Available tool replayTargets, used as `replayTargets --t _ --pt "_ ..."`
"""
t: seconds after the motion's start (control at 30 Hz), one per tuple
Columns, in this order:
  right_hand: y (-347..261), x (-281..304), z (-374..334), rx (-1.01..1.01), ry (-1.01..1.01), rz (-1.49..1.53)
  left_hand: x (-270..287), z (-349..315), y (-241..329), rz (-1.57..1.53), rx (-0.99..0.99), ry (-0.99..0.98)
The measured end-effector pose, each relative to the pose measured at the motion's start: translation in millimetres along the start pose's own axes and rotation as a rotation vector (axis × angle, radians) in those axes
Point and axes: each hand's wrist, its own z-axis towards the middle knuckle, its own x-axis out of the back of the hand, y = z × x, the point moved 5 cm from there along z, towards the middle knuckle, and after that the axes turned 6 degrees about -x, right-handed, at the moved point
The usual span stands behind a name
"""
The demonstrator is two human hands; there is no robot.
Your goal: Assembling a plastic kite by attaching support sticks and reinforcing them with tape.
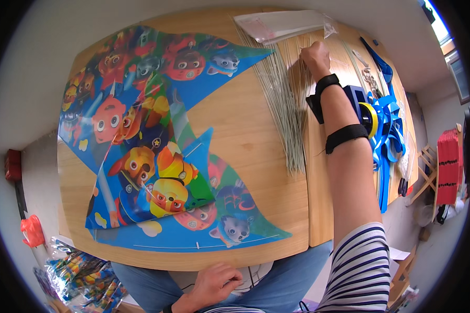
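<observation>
Rods [283, 99], thin and pale, lie in a loose bundle on the table [250, 141], right of the kite [141, 156] and running away from the person. The right hand [316, 55] is clenched at their far end, beside a clear sleeve [282, 27]; its fingertips are hidden, so I cannot tell whether it grasps a rod. The left hand [214, 284] is over the lap, just below the table's near edge, fingers loosely curled; I cannot tell whether it holds anything.

The kite, printed with cartoon dogs, covers the table's left part, partly folded over itself. One pointed corner touches the rods near their far end, and a thin white stick [245, 242] runs along its near edge. Right of the right forearm are a yellow roll [369, 120] and tangled blue ribbon [389, 130].
</observation>
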Motion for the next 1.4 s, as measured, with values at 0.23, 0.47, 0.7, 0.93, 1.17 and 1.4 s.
replayTargets --t 0.23,0.47,0.7,0.93,1.17,1.4 --pt "-4 -14 23 0.060 -0.235 0.053 6 7 -5 -0.022 -0.020 0.036" --pt "4 -20 25 0.125 -0.198 0.140 5 5 -8 -0.019 -0.058 0.061" --pt "-17 66 -4 0.086 0.281 0.198 8 2 2 -0.051 -0.027 0.012" --pt "-50 221 -63 0.584 0.698 0.392 39 1 42 -0.028 -0.137 0.249" --pt "-57 280 -227 0.849 0.230 0.709 79 23 100 -0.007 -0.322 0.529" --pt "-52 189 -416 0.508 -0.955 0.878 55 32 108 -0.717 -0.203 0.419"
